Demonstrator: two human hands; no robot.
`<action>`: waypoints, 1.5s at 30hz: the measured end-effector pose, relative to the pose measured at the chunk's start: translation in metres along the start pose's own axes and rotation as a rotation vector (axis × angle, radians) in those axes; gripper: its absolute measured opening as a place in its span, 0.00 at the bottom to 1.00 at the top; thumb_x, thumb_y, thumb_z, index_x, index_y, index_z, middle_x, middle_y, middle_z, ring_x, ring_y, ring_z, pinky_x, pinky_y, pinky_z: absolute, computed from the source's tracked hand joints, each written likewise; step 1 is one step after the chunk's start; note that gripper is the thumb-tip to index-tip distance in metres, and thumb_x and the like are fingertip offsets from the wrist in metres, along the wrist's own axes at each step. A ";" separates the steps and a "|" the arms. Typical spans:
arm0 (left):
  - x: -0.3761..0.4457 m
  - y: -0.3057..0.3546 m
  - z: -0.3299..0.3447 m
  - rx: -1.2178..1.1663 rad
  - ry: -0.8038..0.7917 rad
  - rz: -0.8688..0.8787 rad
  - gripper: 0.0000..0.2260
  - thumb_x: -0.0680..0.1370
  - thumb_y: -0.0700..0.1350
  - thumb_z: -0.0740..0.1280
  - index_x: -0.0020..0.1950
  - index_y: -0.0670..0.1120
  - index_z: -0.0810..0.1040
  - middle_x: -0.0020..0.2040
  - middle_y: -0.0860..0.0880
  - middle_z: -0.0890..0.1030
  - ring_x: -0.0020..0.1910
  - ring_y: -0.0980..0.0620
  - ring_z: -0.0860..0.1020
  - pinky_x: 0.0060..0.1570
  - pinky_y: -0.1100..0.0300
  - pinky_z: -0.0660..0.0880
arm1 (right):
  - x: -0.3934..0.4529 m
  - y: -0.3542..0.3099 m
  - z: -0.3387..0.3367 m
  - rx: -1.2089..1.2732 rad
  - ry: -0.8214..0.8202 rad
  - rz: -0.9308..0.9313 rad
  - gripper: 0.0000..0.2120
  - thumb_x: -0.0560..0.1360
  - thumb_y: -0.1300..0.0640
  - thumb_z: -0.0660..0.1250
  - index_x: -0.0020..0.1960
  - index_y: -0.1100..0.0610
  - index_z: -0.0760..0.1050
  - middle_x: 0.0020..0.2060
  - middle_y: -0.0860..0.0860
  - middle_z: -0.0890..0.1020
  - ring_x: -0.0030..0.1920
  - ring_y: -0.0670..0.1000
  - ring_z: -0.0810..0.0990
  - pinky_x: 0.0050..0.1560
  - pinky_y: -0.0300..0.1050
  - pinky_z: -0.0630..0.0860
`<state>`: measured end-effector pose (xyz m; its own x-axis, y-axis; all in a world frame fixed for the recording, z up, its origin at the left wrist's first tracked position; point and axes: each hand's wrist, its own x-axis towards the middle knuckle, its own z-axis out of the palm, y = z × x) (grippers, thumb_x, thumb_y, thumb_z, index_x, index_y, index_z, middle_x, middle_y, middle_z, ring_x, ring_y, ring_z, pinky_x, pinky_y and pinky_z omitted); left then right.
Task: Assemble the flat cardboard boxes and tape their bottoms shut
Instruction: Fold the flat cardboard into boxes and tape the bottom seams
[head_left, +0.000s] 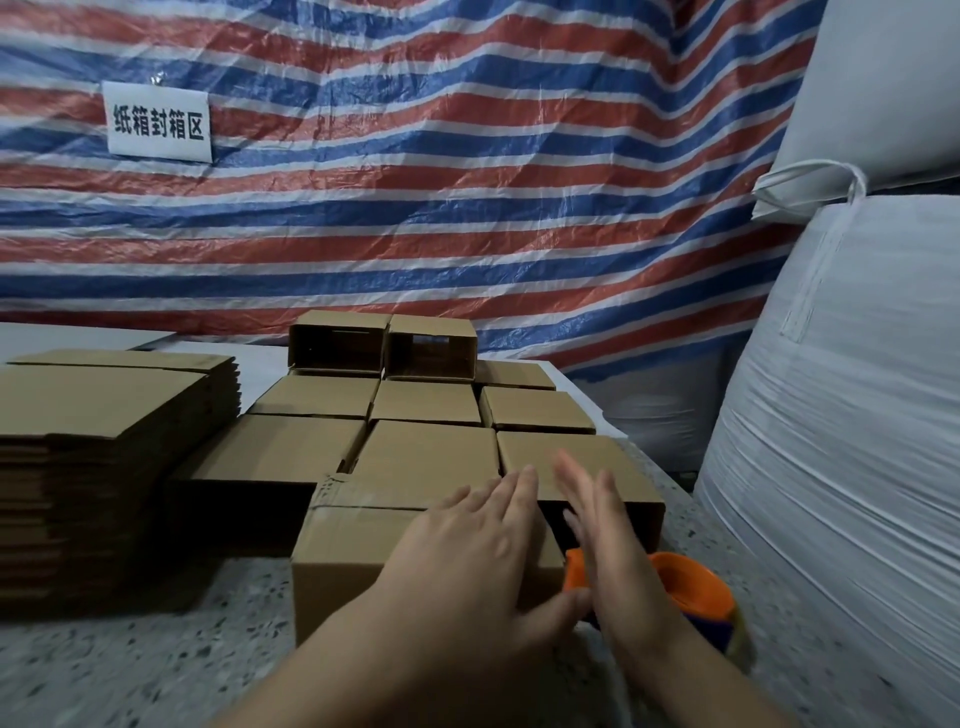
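Observation:
A small assembled cardboard box (353, 551) stands on the speckled table in front of me, with clear tape along its top seam. My left hand (467, 551) lies flat on the box's top and right side, fingers straight. My right hand (597, 540) is held edge-on just to the right of the box, fingers straight, holding nothing. Behind and below my right hand sits an orange and blue tape dispenser (691, 597), partly hidden. At the left is a tall stack of flat cardboard boxes (104, 447).
Several assembled boxes (426, 410) sit in rows behind the near one, two of them on top with open sides facing me. Large white sacks (841, 415) crowd the right side. A striped tarp with a white sign (156, 122) hangs behind the speckled table (156, 665).

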<state>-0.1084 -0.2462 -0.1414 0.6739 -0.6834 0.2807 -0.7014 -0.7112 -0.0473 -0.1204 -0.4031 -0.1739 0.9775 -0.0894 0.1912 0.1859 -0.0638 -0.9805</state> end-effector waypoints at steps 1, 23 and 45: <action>0.000 0.000 -0.001 -0.029 0.004 -0.005 0.42 0.75 0.73 0.43 0.79 0.48 0.36 0.81 0.50 0.46 0.79 0.54 0.48 0.71 0.60 0.39 | -0.001 -0.004 0.004 0.073 -0.081 0.018 0.33 0.69 0.19 0.48 0.71 0.30 0.62 0.68 0.29 0.67 0.70 0.35 0.63 0.72 0.44 0.58; -0.078 -0.060 0.012 -1.084 0.434 -0.696 0.41 0.65 0.72 0.55 0.78 0.61 0.57 0.72 0.64 0.64 0.70 0.61 0.63 0.69 0.57 0.61 | -0.002 0.008 0.029 0.089 0.040 0.071 0.26 0.82 0.49 0.60 0.78 0.41 0.61 0.78 0.44 0.64 0.65 0.43 0.62 0.63 0.46 0.57; -0.070 -0.105 -0.002 -0.892 0.146 -0.991 0.27 0.74 0.70 0.58 0.34 0.50 0.80 0.30 0.55 0.82 0.33 0.59 0.81 0.29 0.64 0.72 | 0.029 -0.015 0.022 -0.470 -0.019 0.356 0.35 0.77 0.27 0.51 0.61 0.52 0.81 0.55 0.50 0.84 0.58 0.52 0.81 0.63 0.53 0.75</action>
<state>-0.0821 -0.1231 -0.1539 0.9909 0.1176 -0.0661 0.1169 -0.5050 0.8552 -0.0923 -0.3828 -0.1544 0.9740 -0.1686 -0.1512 -0.2141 -0.4670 -0.8580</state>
